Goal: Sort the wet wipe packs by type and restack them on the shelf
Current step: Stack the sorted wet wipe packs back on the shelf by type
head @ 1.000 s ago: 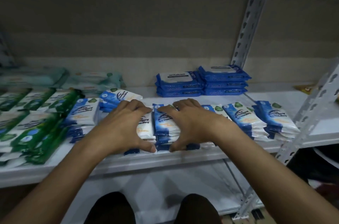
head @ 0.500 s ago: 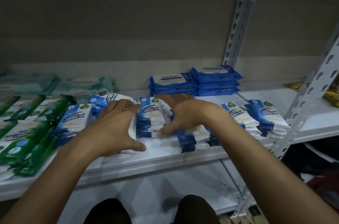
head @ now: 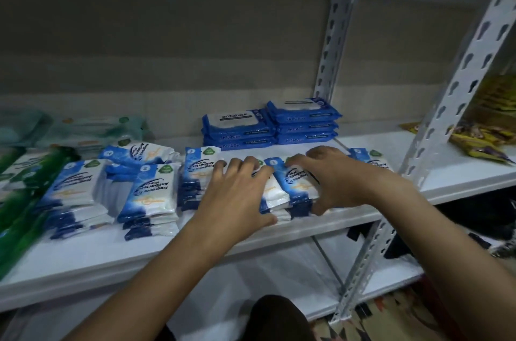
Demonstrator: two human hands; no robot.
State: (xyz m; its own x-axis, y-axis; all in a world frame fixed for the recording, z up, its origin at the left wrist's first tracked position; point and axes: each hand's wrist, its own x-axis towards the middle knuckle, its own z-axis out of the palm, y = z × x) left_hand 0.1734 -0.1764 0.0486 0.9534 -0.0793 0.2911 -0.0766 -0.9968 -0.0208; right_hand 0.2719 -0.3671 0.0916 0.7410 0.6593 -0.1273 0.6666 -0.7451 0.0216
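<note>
Two hands [head: 237,195], two Antabax stacks [head: 270,125]

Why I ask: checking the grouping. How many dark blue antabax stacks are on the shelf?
2, side by side at the back of the shelf: the left antabax stack and the right antabax stack. None seems hidden.

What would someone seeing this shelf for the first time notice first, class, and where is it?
First, the two hands in the middle: the left hand and right hand grip a stack of blue-and-white wipe packs near the front edge of the white shelf. Behind them, against the wall, sit two neat piles of dark blue packs. Green packs fill the far left.
</note>
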